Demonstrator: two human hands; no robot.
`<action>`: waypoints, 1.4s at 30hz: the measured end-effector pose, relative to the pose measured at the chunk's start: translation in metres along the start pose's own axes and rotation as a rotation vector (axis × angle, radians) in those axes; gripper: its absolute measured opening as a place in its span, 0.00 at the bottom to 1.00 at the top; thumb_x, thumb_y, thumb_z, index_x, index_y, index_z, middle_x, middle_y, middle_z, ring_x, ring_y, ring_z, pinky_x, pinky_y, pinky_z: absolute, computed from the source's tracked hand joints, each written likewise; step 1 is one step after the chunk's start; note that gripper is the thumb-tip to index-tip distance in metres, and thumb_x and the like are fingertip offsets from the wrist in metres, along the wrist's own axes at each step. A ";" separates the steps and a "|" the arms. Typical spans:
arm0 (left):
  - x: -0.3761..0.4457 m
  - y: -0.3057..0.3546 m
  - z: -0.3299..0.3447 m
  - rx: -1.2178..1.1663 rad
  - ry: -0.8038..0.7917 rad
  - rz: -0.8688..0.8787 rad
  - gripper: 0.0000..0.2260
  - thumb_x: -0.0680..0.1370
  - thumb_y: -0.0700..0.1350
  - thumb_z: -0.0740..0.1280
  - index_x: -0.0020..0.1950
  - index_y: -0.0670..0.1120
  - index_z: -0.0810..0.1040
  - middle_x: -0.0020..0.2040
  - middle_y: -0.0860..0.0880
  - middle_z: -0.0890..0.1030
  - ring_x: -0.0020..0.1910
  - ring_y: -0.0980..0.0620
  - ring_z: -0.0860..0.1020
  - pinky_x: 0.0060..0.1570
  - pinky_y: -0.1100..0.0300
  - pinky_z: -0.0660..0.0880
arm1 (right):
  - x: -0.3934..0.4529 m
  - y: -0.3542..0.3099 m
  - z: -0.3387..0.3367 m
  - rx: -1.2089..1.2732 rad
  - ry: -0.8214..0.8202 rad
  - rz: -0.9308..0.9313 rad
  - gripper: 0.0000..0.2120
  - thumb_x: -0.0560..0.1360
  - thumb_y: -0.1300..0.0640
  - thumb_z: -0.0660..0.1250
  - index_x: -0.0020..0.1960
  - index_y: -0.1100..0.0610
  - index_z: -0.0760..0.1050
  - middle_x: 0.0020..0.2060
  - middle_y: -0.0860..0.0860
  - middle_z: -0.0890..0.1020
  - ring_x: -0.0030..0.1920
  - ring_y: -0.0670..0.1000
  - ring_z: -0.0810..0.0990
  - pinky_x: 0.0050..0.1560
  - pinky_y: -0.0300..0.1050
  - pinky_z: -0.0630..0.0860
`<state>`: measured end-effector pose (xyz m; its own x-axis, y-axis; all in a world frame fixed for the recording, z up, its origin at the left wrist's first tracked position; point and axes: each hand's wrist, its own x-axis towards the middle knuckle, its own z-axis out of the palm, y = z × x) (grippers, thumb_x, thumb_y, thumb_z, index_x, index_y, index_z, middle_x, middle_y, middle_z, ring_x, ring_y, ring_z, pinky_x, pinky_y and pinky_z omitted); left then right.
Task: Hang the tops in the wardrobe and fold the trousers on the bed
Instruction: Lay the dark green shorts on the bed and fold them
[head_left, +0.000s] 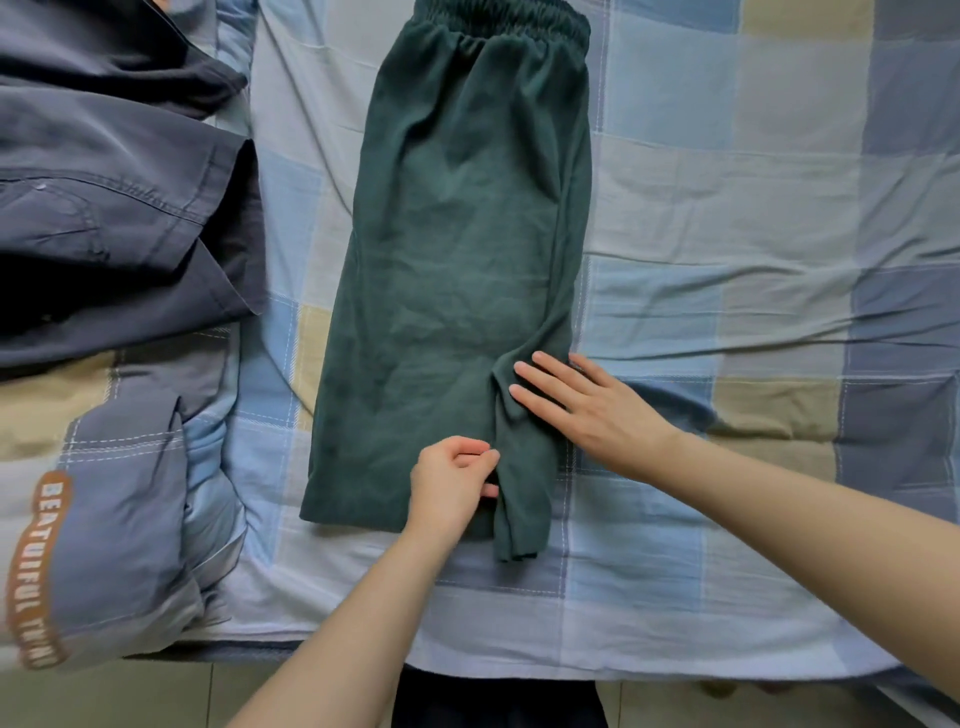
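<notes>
2 bare hands work at dark green trousers (457, 270) laid lengthwise on a checked bedsheet (727, 208), elastic waistband at the far end. The left hand (452, 488) pinches a fold of cloth near the trousers' near end; the right hand (587, 405), fingers straight, presses flat on their right edge. Left of the trousers lie dark navy garments (119, 208) and a lettered quilt (104, 519).
</notes>
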<state>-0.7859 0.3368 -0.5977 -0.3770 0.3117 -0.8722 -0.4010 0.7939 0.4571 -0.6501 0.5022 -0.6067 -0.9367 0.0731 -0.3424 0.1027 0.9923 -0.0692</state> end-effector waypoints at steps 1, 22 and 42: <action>0.000 0.001 -0.011 0.166 0.008 0.104 0.05 0.76 0.40 0.69 0.51 0.44 0.81 0.40 0.52 0.85 0.33 0.53 0.83 0.40 0.60 0.79 | 0.003 -0.002 0.006 -0.012 0.016 0.003 0.25 0.78 0.63 0.50 0.74 0.56 0.65 0.73 0.55 0.66 0.73 0.58 0.64 0.70 0.57 0.64; 0.112 0.082 -0.204 2.018 -0.184 1.557 0.34 0.76 0.29 0.45 0.80 0.52 0.57 0.80 0.49 0.57 0.78 0.45 0.57 0.73 0.40 0.55 | 0.014 0.010 0.028 0.037 0.190 -0.068 0.26 0.73 0.62 0.54 0.70 0.52 0.72 0.70 0.58 0.70 0.71 0.57 0.68 0.70 0.59 0.63; 0.068 0.095 -0.146 0.046 -0.123 0.028 0.15 0.82 0.54 0.59 0.44 0.47 0.78 0.27 0.55 0.75 0.24 0.59 0.74 0.37 0.58 0.80 | 0.017 0.044 -0.032 1.928 -0.028 1.098 0.18 0.80 0.42 0.57 0.53 0.54 0.77 0.46 0.54 0.85 0.50 0.54 0.83 0.54 0.51 0.79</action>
<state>-0.9714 0.3576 -0.5882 -0.2808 0.3937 -0.8753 -0.3516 0.8064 0.4755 -0.6724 0.5501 -0.5853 -0.2960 0.3484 -0.8894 0.5523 -0.6972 -0.4570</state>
